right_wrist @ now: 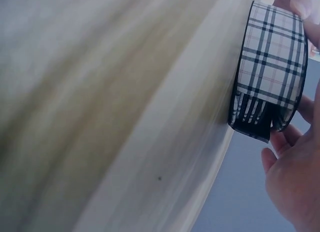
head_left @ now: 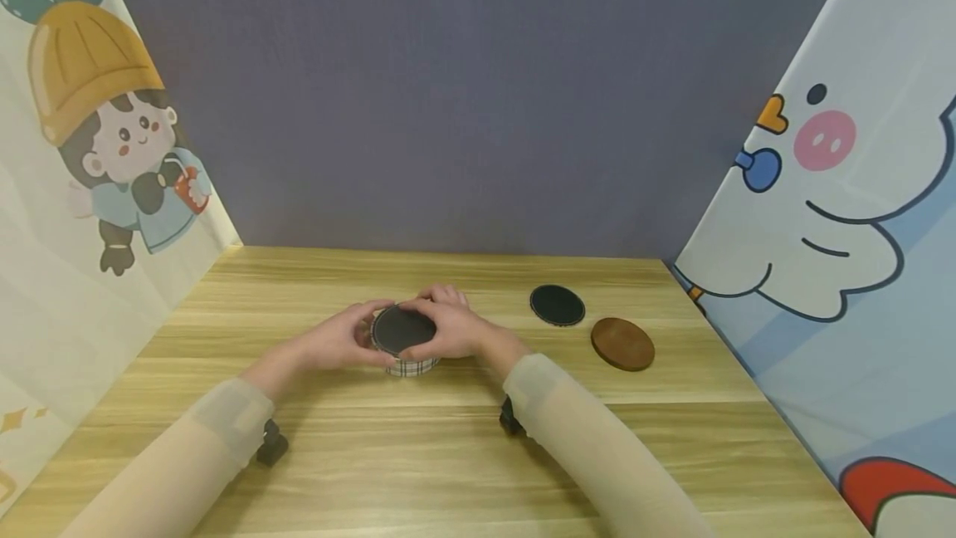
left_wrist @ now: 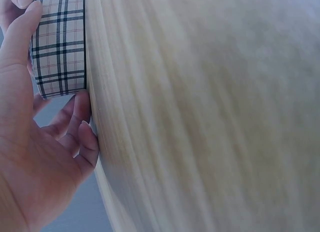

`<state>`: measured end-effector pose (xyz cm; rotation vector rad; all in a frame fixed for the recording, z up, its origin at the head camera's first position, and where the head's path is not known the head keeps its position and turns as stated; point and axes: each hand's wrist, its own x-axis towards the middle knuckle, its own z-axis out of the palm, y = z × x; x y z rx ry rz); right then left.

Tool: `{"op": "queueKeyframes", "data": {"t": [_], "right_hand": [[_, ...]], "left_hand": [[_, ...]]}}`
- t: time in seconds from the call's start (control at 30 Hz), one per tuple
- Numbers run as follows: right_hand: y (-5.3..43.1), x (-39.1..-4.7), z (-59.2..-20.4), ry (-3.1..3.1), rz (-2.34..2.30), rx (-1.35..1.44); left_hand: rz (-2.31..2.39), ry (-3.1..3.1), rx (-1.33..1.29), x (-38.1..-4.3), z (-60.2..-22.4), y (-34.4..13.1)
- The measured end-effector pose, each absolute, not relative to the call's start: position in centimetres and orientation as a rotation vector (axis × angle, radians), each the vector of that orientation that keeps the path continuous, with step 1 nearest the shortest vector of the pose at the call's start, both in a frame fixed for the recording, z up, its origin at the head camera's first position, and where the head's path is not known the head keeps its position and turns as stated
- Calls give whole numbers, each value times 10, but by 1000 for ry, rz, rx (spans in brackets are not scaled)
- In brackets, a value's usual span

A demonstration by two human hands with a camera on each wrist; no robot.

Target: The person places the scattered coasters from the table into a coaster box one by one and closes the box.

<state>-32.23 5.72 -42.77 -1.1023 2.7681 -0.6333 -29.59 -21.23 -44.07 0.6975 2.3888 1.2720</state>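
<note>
A round coaster holder with a black, white and red plaid side stands on the table between both hands. A dark round coaster with a stitched rim shows at its top. My left hand holds the holder from the left, thumb at the near side and fingers toward the back. From the right, my right hand grips it, its thumb over the top's edge. The right wrist view shows a notch in the plaid wall, with a dark inside. Some fingertips are hidden behind the holder.
To the right on the wood-grain table lie a black stitched coaster and a brown round coaster, apart from each other. A grey panel rises behind the table. Printed cartoon panels stand left and right.
</note>
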Motion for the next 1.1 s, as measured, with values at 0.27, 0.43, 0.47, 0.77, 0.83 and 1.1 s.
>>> {"op": "queueKeyframes", "data": {"t": [0.27,0.43,0.47,0.77,0.83,1.1], "right_hand": [[60,-321,-425,2757,-631,-1113],[66,-320,-423,2739,-646,-1091],[67,-320,-422,2735,-659,-1083],[98,-323,-420,2720,-750,-1000],[108,-325,-419,2722,-747,-997],[150,-328,-422,2757,-732,-905]], "left_hand": [[1258,2400,713,-297,-441,-213],[1244,2420,701,-296,-441,-212],[1243,2422,696,-296,-441,-212],[1246,2467,683,-296,-442,-211],[1236,2486,681,-296,-442,-211],[1232,2504,665,-297,-444,-209]]}}
